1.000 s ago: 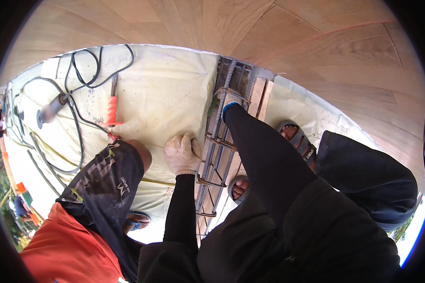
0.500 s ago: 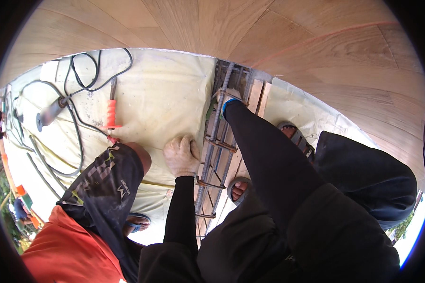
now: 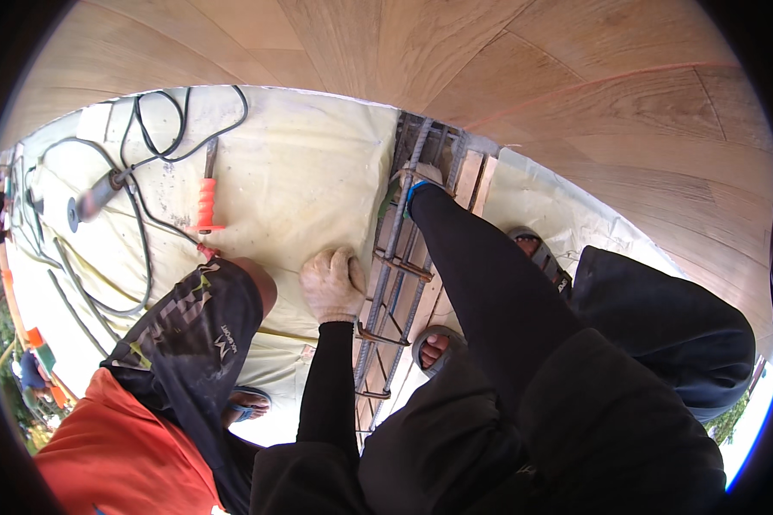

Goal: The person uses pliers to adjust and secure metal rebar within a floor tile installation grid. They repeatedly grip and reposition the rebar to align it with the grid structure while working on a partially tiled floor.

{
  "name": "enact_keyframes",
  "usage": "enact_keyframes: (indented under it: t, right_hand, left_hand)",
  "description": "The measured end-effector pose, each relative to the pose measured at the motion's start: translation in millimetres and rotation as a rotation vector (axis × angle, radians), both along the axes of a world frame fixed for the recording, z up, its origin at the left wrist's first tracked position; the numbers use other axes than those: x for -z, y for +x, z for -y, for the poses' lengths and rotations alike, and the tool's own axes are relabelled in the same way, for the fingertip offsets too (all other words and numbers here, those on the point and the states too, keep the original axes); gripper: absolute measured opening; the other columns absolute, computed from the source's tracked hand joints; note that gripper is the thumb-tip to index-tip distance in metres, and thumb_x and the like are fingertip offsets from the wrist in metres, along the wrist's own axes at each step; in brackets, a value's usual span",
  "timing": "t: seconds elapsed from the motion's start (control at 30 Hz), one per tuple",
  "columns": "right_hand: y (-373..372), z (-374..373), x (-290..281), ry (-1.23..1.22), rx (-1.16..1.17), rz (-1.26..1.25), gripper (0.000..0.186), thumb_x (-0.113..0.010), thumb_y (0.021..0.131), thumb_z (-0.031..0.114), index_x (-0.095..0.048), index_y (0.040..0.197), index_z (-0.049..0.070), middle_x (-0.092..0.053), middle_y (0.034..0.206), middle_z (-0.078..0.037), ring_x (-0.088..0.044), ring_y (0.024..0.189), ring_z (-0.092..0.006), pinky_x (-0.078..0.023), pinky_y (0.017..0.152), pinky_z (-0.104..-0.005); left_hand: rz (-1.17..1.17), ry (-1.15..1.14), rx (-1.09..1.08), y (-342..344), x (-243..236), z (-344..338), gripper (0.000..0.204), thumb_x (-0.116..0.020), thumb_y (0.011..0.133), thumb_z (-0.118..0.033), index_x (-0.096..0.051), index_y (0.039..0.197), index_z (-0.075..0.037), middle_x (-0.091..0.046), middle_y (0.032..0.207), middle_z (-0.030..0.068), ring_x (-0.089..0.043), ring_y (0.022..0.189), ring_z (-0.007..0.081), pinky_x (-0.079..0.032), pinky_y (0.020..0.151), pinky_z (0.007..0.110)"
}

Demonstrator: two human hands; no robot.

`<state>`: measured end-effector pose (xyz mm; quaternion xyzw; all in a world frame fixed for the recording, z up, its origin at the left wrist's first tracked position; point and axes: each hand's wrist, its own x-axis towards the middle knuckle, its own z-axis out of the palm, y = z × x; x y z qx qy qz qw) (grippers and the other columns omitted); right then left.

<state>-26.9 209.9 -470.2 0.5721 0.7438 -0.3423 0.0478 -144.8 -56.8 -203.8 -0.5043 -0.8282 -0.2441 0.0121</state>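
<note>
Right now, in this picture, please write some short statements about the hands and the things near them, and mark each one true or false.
1. The left hand rests flat on the pale sheet, beside the rusty steel rebar cage. True.
2. The right hand reaches to the far end of the rebar cage. True.
3. The orange-handled tool is held in the left hand. False: it lies on the pale yellowish ground sheet, apart from both hands.
4. The black cables lie on top of the rebar cage. False: they curl on the sheet at the left.
5. A person in an orange shirt bends close at the left. True.
</note>
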Motion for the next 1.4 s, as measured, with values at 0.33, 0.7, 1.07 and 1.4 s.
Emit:
enact_keyframes:
  t: [0.33, 0.7, 1.07, 1.4]
  right_hand:
    - [1, -1, -21, -0.038, 0.03, -0.01, 0.037, -0.052, 0.108, 0.03, -0.077, 0.089, 0.01, -0.076, 0.083, -0.009, -0.078, 0.082, -0.0249, -0.063, 0.074, -0.042]
    - [-17, 14, -66, -0.082, -0.059, 0.08, 0.038, -0.048, 0.112, 0.034, -0.075, 0.109, 0.008, -0.076, 0.108, -0.012, -0.073, 0.1, -0.0277, -0.06, 0.092, -0.0432]
    - [2, 25, -51, 0.397, -1.447, 0.787, 0.039, -0.041, 0.116, 0.027, -0.069, 0.141, 0.014, -0.068, 0.147, -0.008, -0.064, 0.133, -0.0256, -0.052, 0.114, -0.04]
    - [-12, 24, -61, 0.128, -0.896, 0.568, 0.047, -0.037, 0.117, 0.027, -0.06, 0.156, 0.014, -0.059, 0.163, -0.006, -0.057, 0.146, -0.0254, -0.045, 0.123, -0.0372]
  left_hand:
    - [0.024, -0.019, -0.01, 1, -1, 0, 0.021, -0.076, 0.092, -0.018, -0.071, 0.111, -0.021, -0.068, 0.111, 0.0062, -0.064, 0.102, 0.036, -0.052, 0.089, 0.051]
    - [0.002, -0.005, -0.002, -2, -1, 2, 0.021, -0.076, 0.091, -0.019, -0.071, 0.111, -0.02, -0.069, 0.11, 0.0065, -0.065, 0.102, 0.0352, -0.052, 0.089, 0.051]
    - [0.055, -0.05, -0.012, -3, -11, -6, 0.019, -0.082, 0.088, -0.023, -0.074, 0.104, -0.017, -0.071, 0.107, 0.0074, -0.067, 0.097, 0.0351, -0.053, 0.085, 0.051]
    - [0.006, -0.36, 0.371, -37, -40, -89, 0.038, -0.091, 0.075, -0.031, -0.081, 0.111, -0.021, -0.07, 0.114, 0.005, -0.068, 0.105, 0.0309, -0.054, 0.09, 0.047]
